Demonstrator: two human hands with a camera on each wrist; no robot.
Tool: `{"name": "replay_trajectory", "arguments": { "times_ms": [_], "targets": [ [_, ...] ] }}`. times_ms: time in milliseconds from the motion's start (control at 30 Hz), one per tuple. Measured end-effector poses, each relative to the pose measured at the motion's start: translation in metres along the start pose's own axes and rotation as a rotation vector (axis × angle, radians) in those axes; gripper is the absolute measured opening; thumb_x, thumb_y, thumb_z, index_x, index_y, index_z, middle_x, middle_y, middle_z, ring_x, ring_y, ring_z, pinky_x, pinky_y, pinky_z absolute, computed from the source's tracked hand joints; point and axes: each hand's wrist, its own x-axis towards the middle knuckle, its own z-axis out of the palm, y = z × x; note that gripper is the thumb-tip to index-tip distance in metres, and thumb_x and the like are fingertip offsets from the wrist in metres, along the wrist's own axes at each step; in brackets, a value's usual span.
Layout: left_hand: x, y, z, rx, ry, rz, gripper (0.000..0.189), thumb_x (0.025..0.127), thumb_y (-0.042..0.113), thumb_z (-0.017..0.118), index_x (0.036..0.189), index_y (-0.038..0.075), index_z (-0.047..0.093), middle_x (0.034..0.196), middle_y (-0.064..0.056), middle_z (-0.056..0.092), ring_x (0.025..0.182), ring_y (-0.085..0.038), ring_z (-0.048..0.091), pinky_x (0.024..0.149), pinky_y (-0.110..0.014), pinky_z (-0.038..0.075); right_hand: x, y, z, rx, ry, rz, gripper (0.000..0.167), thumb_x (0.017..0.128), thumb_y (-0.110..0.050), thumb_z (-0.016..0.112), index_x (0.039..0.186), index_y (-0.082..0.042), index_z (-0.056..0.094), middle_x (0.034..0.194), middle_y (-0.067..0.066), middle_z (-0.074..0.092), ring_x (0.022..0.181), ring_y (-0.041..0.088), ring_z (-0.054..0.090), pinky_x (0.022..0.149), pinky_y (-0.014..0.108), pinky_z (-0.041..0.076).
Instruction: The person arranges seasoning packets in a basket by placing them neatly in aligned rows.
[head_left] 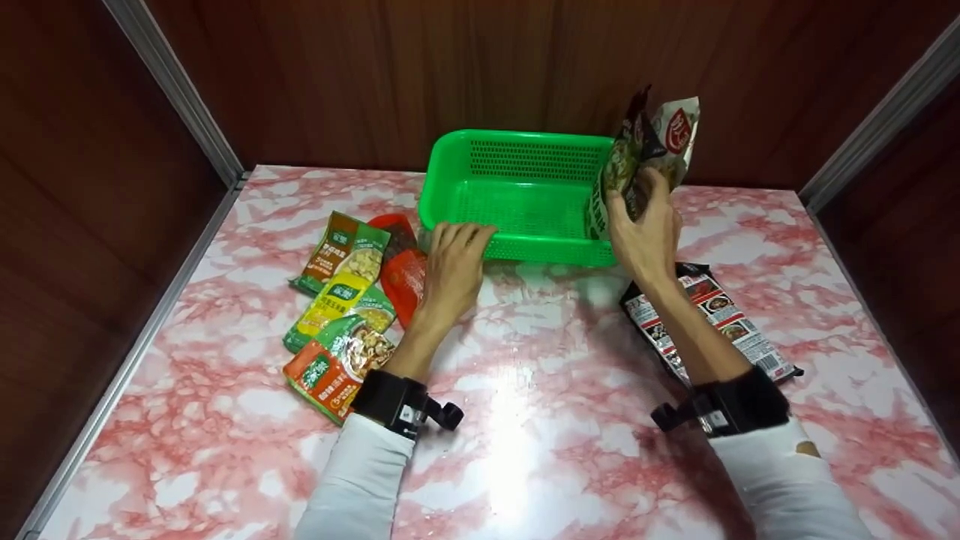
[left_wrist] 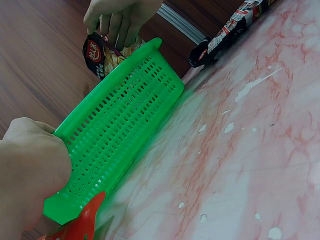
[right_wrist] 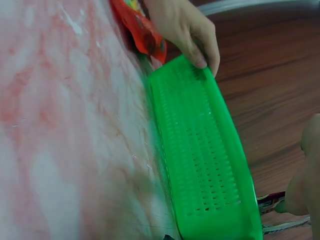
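A green plastic basket stands at the back of the table. My left hand grips its front rim near the left corner, thumb hidden from above. Over the basket's right end my right hand pinches upright food packets: a dark noodle packet reaching down into the basket, and beside it one with a pale top and red logo. Whether both are between the fingers and thumb, I cannot tell. In the right wrist view the left hand holds the basket rim, while packet edges show beside the right hand.
Several green, yellow and orange seasoning sachets overlap left of my left hand. Red packets lie against the basket's left front corner. A black-edged packet lies under my right forearm. Wooden panels enclose the table's back and sides.
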Motion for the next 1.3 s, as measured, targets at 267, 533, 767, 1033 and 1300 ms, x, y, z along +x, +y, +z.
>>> {"name": "replay_trajectory", "arguments": {
  "times_ms": [267,533,767,1033,1300],
  "targets": [
    [0.000,0.001,-0.002,0.004,-0.004,0.004,0.034,0.104,0.001,0.064,0.133,0.011,0.080,0.123,-0.008,0.083,0.118,-0.033,0.072,0.113,-0.047,0.050,-0.030,0.004,-0.016,0.051,-0.011,-0.137,0.049,0.108,-0.021,0.070,0.152,0.002,0.065,0.153,0.024,0.070,0.146,0.041,0.065,0.129,0.054,0.049],
    [0.000,0.001,-0.002,0.007,0.006,0.007,0.030,0.107,0.004,0.064,0.131,0.012,0.080,0.122,-0.009,0.083,0.117,-0.033,0.072,0.113,-0.048,0.050,-0.049,0.024,-0.046,-0.052,-0.123,-0.240,0.050,0.110,-0.023,0.071,0.154,-0.001,0.064,0.160,0.023,0.065,0.155,0.041,0.057,0.131,0.062,0.043],
    [0.000,0.000,-0.001,0.004,0.002,0.005,0.032,0.105,0.002,0.064,0.132,0.011,0.079,0.123,-0.009,0.082,0.117,-0.033,0.072,0.113,-0.049,0.050,-0.056,0.052,-0.087,-0.176,-0.341,-0.243,0.066,0.111,-0.035,0.072,0.168,-0.011,0.051,0.174,0.020,0.051,0.165,0.046,0.043,0.132,0.074,0.033],
    [-0.002,0.000,0.000,0.016,-0.010,-0.016,0.034,0.104,0.001,0.065,0.133,0.012,0.079,0.124,-0.009,0.082,0.119,-0.032,0.072,0.116,-0.049,0.049,-0.056,0.092,-0.133,-0.368,-0.480,-0.186,0.086,0.111,-0.047,0.069,0.176,-0.003,0.033,0.178,0.034,0.036,0.165,0.059,0.033,0.130,0.082,0.027],
    [0.000,0.001,0.000,0.006,-0.017,-0.011,0.035,0.104,0.001,0.064,0.133,0.011,0.079,0.125,-0.009,0.083,0.119,-0.033,0.073,0.115,-0.048,0.050,-0.047,0.123,-0.158,-0.449,-0.512,-0.155,0.091,0.111,-0.047,0.070,0.173,0.008,0.032,0.173,0.043,0.034,0.160,0.068,0.031,0.127,0.084,0.026]
  ]
}}
